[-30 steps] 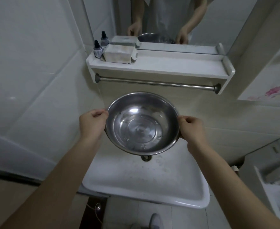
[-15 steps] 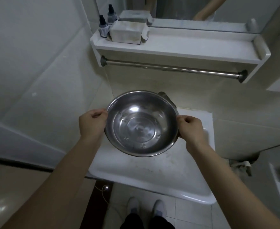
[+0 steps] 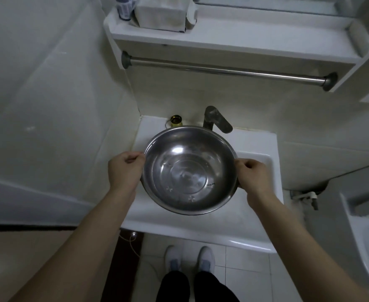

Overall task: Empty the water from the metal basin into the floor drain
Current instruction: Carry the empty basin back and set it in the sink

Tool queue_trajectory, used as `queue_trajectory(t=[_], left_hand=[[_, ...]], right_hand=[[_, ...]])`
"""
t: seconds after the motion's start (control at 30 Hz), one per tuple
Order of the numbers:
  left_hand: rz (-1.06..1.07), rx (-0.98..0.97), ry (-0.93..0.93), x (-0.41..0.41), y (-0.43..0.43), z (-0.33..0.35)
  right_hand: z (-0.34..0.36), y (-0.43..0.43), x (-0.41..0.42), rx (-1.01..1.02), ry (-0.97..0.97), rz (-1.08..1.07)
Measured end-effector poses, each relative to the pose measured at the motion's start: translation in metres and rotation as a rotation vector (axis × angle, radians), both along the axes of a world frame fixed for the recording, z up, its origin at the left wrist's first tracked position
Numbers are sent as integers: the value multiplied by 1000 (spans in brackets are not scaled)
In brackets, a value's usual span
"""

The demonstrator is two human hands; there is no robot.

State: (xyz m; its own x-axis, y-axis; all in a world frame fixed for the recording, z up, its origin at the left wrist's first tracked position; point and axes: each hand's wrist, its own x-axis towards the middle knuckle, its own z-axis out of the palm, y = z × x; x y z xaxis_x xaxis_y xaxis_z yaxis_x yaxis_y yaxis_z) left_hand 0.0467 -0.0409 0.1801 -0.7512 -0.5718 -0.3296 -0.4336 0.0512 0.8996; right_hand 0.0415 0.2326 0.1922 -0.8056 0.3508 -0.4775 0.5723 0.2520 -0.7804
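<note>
1. We hold the metal basin (image 3: 190,171) above the white sink (image 3: 255,234), with the left hand (image 3: 125,171) and right hand (image 3: 253,176) each gripping opposite sides of its rim.
2. The water (image 3: 187,180) could slosh out early if we tilt while turning, and a wet rim could slip from our fingers.
3. The floor drain is nowhere in view. The water seems shallow, though glare leaves that unsure.

Both bare forearms are reaching forward; the left hand (image 3: 125,168) and right hand (image 3: 253,175) are gripping opposite rims of the metal basin (image 3: 190,171), fingers curled.
</note>
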Motion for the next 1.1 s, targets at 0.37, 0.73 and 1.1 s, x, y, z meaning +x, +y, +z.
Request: queue_trajectory(t=[0.37,0.73,1.1], left_hand=[[-21,14,-76,1,-3,-39],[-22,22,-143,5,1,-66],[-19,16,-151,19,2,-78]], right_hand=[[-39,-1,9,33,-67,-16],[-71,2,11,50,-131,-30],[-91,0,22,40,-181,-29]])
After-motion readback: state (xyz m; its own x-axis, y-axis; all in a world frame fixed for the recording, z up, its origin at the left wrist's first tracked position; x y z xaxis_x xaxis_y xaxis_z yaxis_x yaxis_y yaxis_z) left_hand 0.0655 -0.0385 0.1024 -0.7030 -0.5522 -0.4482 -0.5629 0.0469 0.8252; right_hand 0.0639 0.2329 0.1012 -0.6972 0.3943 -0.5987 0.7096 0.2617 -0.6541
